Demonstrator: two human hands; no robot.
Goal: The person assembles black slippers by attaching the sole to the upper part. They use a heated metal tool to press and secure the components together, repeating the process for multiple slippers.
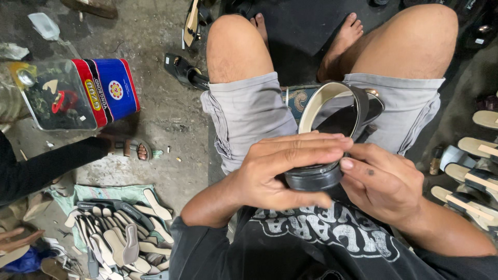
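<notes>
I sit with bare knees apart and hold a black sandal (340, 114) over my lap, its wide strap arching up with a pale lining. My left hand (282, 168) lies flat over the heel end of the sole, fingers stretched across the top. My right hand (381, 181) grips the same end from the right, thumb pressed against the sole's edge. Both hands are closed on the sandal.
A square tin can (78, 93) in red, blue and yellow stands on the concrete floor at left. Several cut insoles (122, 236) lie piled on a green cloth. Another person's black sleeve (46, 166) reaches in from the left. Finished sandals (477, 176) line the right edge.
</notes>
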